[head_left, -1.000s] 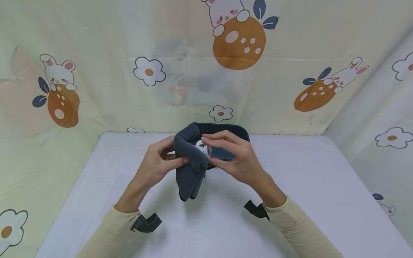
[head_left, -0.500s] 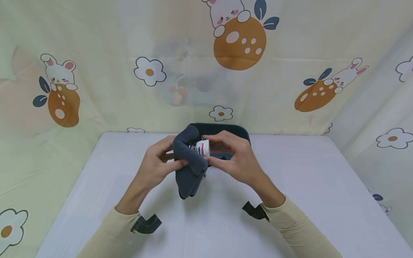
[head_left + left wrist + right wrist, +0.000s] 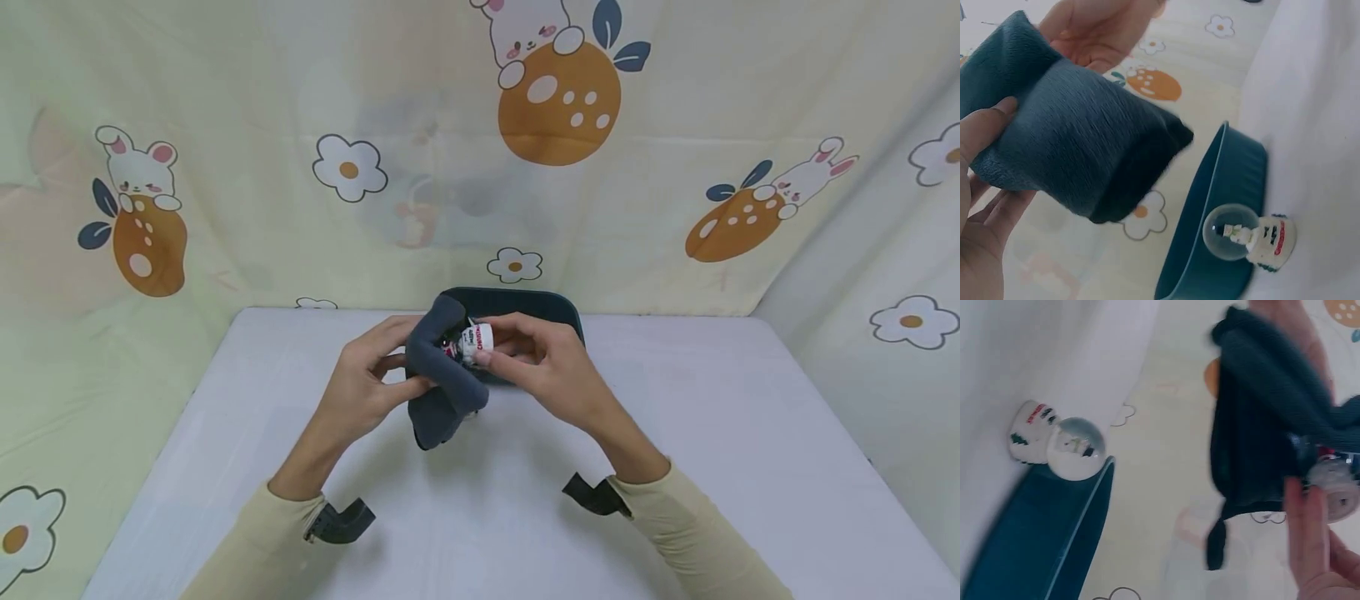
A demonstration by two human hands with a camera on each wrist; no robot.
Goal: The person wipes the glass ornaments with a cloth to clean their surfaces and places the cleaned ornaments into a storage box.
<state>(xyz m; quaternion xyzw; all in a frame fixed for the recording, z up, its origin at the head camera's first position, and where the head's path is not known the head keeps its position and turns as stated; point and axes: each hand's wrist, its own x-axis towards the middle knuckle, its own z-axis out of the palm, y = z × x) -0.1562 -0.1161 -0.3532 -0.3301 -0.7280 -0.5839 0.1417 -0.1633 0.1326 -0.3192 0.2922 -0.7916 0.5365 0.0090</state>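
My left hand (image 3: 367, 371) grips a folded, dark blue-grey cloth (image 3: 438, 358), thumb on the near side. In the fold sits a small snow globe with a white, red-lettered base (image 3: 477, 340); the cloth hides most of its globe end. My right hand (image 3: 555, 358) pinches that base between thumb and fingers. From the left wrist, the cloth (image 3: 1079, 137) covers the held globe completely. The right wrist view shows the white base (image 3: 1338, 500) at my right fingers, partly cut off. A second snow globe (image 3: 1272, 242) stands on the table beside a teal tub (image 3: 1235, 181).
The tub's far rim (image 3: 562, 308) lies behind my hands, near the back edge of the white-covered table (image 3: 720, 433). A patterned curtain (image 3: 300, 225) hangs right behind the table. Black straps (image 3: 341, 521) stick out at both wrists.
The snow globe's base has turned in my right fingers, bringing its red lettering into sight. The cloth's hanging end has risen slightly. My left hand keeps its grip.
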